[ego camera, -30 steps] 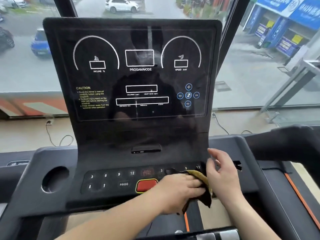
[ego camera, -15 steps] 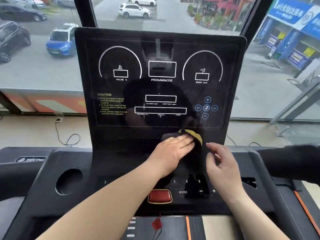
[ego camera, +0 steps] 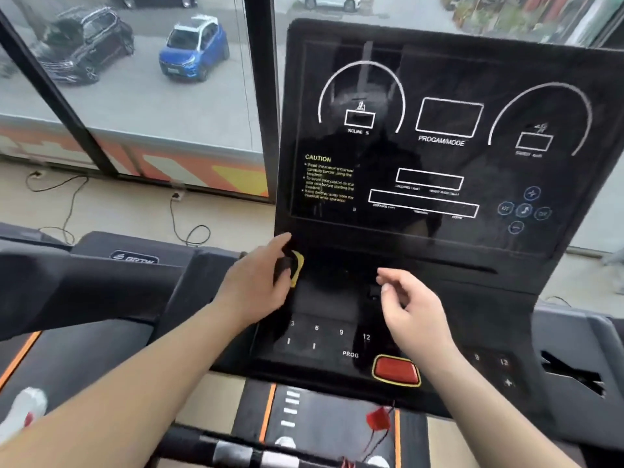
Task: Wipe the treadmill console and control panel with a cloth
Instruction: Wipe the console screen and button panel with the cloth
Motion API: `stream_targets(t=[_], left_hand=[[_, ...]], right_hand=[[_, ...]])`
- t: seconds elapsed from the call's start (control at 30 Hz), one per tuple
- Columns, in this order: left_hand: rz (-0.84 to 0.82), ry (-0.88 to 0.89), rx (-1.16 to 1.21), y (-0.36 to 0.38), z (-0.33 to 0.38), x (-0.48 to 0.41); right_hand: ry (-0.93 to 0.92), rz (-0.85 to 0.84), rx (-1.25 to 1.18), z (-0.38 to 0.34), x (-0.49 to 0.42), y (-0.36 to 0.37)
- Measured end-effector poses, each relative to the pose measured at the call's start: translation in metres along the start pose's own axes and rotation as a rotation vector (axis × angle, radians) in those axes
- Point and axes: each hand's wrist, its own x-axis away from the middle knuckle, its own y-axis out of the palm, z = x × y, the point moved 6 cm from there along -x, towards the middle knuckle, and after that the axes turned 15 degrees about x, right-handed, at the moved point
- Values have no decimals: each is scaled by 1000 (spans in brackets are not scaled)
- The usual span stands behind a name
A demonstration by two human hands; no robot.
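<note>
The left hand point(ego camera: 256, 282) reaches in from the lower left of the frame on a bare forearm. It lies at the lower left corner of the upright console point(ego camera: 439, 79), thumb pointing up along that edge. Its fingers curl round a dark cloth point(ego camera: 296, 266), whose yellow hem shows just right of the knuckles.

The right hand point(ego camera: 415, 309) comes up from the lower right and hovers near the centre of the frame, wrist bent and fingers loosely curled. Thumb and forefinger are close together; whether they pinch any of the dark cloth cannot be told, black against black.

The cloth sits at the middle left, against the ledge under the screen, and only the hem and a small dark fold are plain. The screen is glossy black with white dial outlines, yellow "CAUTION" text and hazy reflections. Below centre, the control panel point(ego camera: 320, 346) shows 3, 6, 9, 12 and "PROG". A red button point(ego camera: 395, 369) with a yellow rim lies just beneath the right wrist.

A black window post point(ego camera: 260, 96) stands behind the console's left edge, and a dark handrail point(ego camera: 67, 282) crosses the middle left. A stretch of dark ledge lies between the two hands. At bottom centre a red clip point(ego camera: 378, 418) hangs on a cord over the belt point(ego camera: 320, 417)
</note>
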Motion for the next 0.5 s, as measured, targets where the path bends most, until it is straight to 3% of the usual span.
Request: stream_targets(t=[0.17,0.37,0.5], left_hand=[[-296,283,-222,47,-2,46],[-228,113,-262,84,7,65],[-488,373,-224,96,36,73]], right_hand=[[75,-1,-2,10,22,13],[134,50,-44,18,37,12],[149,109,-30,24,44,5]])
